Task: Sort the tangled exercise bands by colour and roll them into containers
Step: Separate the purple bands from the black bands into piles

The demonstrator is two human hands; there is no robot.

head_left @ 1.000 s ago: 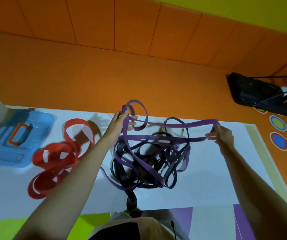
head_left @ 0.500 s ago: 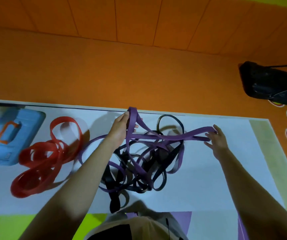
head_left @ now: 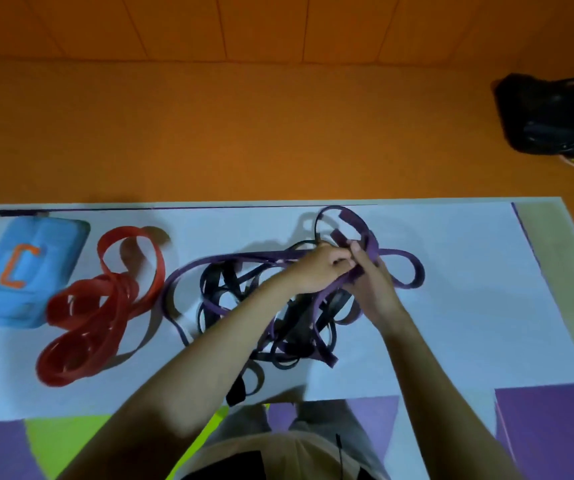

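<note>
Grip: your left hand (head_left: 320,268) and right hand (head_left: 373,285) meet knuckle to knuckle, fingers of both curled round purple band (head_left: 412,268) strands.
Purple band: laced through the black band (head_left: 214,282), mid white mat (head_left: 469,306), toward its far edge.
Risk: pull hard and the black strands likely cinch tighter.
Risk, second: a leftward drag could sweep the heap into the red band (head_left: 105,306).
Room: bare mat toward the right edge; blue container (head_left: 18,271) fills the far left corner.
</note>
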